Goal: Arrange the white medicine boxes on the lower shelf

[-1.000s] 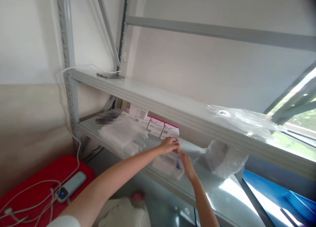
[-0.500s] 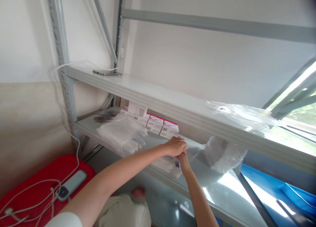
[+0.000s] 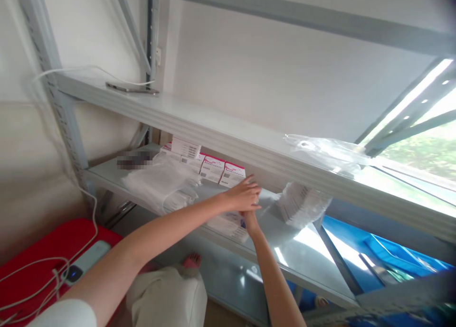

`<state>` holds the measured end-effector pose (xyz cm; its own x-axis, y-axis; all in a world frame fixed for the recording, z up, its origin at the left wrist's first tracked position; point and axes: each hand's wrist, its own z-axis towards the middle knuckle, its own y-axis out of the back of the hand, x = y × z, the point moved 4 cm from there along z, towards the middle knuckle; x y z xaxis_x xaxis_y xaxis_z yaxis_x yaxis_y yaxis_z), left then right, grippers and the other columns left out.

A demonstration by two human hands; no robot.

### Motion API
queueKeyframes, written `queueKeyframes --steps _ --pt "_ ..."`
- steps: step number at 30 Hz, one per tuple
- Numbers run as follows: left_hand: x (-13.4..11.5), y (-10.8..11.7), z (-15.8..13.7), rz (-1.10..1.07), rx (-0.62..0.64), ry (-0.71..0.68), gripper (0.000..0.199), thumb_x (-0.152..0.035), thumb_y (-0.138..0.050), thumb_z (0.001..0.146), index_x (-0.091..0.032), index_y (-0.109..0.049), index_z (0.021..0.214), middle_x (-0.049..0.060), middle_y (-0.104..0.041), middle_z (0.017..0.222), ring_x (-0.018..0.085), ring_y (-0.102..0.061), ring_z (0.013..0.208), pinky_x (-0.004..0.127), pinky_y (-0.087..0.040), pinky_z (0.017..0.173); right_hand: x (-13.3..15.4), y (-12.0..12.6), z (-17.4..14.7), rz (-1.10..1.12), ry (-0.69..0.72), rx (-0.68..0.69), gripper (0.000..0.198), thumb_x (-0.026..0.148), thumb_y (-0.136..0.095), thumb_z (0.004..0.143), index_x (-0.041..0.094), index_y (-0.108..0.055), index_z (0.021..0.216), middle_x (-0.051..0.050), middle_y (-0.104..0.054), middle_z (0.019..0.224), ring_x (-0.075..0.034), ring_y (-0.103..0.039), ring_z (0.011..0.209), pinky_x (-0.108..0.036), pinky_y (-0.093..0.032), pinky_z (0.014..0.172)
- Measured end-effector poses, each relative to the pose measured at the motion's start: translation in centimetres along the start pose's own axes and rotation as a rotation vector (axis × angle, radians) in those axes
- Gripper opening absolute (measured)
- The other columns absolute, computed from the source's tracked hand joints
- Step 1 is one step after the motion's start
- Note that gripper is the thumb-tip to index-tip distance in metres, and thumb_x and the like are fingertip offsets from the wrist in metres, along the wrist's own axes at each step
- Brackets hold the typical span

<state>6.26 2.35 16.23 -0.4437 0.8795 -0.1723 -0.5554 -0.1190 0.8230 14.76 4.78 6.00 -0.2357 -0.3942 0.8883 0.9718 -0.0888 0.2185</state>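
My left hand [image 3: 244, 194] reaches onto the lower shelf [image 3: 313, 265] with its fingers spread, lying over my right hand [image 3: 249, 219]. Below both hands lies a flat white packet with a printed label [image 3: 228, 221], near the shelf's front edge. My right hand touches the packet's right end, and my left hand hides most of its fingers. Behind my hands stands a row of white and pink boxes [image 3: 213, 168].
A heap of clear plastic bags [image 3: 160, 184] lies left of the hands. A bagged stack of white packets [image 3: 301, 206] lies to the right. The upper shelf [image 3: 199, 123] carries a phone on a cable [image 3: 131, 87] and an empty plastic bag [image 3: 324, 151]. A red case [image 3: 42, 251] sits lower left.
The view has swung down and to the right. My left hand has slid over my right hand and spread its fingers; the packet has sunk from tilted up to flat on the shelf.
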Motion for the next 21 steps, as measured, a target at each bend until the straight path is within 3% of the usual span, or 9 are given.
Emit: queueKeyframes --steps 1,3,5,8,10,13,17,21 --pt "0.3 0.5 -1.1 -0.059 -0.088 0.030 0.015 -0.030 -0.070 0.078 -0.018 -0.064 0.084 0.011 -0.062 0.110 0.028 -0.050 0.114 0.045 -0.018 0.113 -0.1 0.0 -0.1 0.028 -0.049 0.001 0.051 0.070 -0.044 0.075 0.021 -0.061 0.074 0.002 -0.049 0.054 -0.015 -0.044 0.051 -0.027 -0.039 0.048" --pt "1.9 0.5 -3.7 -0.170 -0.226 0.212 0.045 -0.036 -0.075 0.072 -0.016 -0.058 0.109 0.016 -0.054 0.126 0.031 -0.048 0.119 0.046 -0.029 0.106 -0.1 -0.1 -0.5 0.117 -0.162 0.027 0.059 0.075 -0.041 0.075 0.020 -0.061 0.069 0.003 -0.046 0.051 -0.012 -0.038 0.046 -0.026 -0.034 0.045" --pt "3.7 -1.1 -5.9 -0.279 -0.174 0.361 0.057 -0.036 -0.079 0.067 -0.013 -0.054 0.114 0.017 -0.060 0.116 0.030 -0.057 0.104 0.043 -0.042 0.092 0.3 -0.4 -0.7 0.190 -0.233 0.050 0.064 0.079 -0.040 0.074 0.019 -0.063 0.067 0.002 -0.046 0.051 -0.012 -0.038 0.046 -0.026 -0.034 0.046" --pt "5.3 -3.5 -7.5 -0.446 -0.064 0.437 0.023 -0.026 -0.069 0.073 -0.015 -0.062 0.092 0.006 -0.068 0.087 0.024 -0.062 0.083 0.034 -0.046 0.079 1.2 -0.5 -1.0 0.216 -0.224 0.074 0.067 0.080 -0.040 0.076 0.019 -0.067 0.073 0.002 -0.044 0.051 -0.012 -0.038 0.047 -0.026 -0.034 0.049" --pt "5.9 -4.0 -7.7 -0.550 -0.081 0.465 0.005 -0.020 -0.062 0.073 -0.016 -0.063 0.076 0.004 -0.067 0.077 0.022 -0.062 0.079 0.030 -0.045 0.076 1.7 -0.4 -1.1 0.220 -0.182 0.120 0.066 0.079 -0.041 0.077 0.019 -0.068 0.074 0.004 -0.037 0.048 -0.011 -0.034 0.046 -0.026 -0.032 0.050" --pt "6.6 -3.5 -7.5 -0.724 -0.119 0.513 0.005 -0.019 -0.062 0.069 -0.015 -0.064 0.071 0.004 -0.067 0.076 0.020 -0.061 0.079 0.028 -0.044 0.075 2.3 0.2 -1.1 0.180 -0.093 0.216 0.061 0.076 -0.048 0.075 0.019 -0.066 0.066 0.005 -0.036 0.046 -0.011 -0.033 0.047 -0.027 -0.033 0.051" --pt "7.1 -3.2 -7.7 -0.912 -0.040 0.603 0.008 -0.020 -0.058 0.068 -0.016 -0.064 0.071 0.002 -0.064 0.071 0.016 -0.058 0.072 0.025 -0.042 0.069 3.5 1.3 -0.7 -0.004 0.070 0.364 0.041 0.059 -0.061 0.077 0.020 -0.072 0.070 -0.001 -0.061 0.062 -0.015 -0.054 0.060 -0.029 -0.043 0.063" --pt "7.3 -3.2 -7.6 -1.003 -0.005 0.601 0.015 -0.023 -0.053 0.073 -0.017 -0.058 0.061 0.000 -0.058 0.063 0.016 -0.055 0.066 0.025 -0.042 0.067 4.7 2.1 -0.1 -0.295 0.275 0.300 0.018 0.029 -0.058 0.082 0.026 -0.075 0.078 -0.003 -0.072 0.082 -0.020 -0.065 0.076 -0.031 -0.047 0.073"
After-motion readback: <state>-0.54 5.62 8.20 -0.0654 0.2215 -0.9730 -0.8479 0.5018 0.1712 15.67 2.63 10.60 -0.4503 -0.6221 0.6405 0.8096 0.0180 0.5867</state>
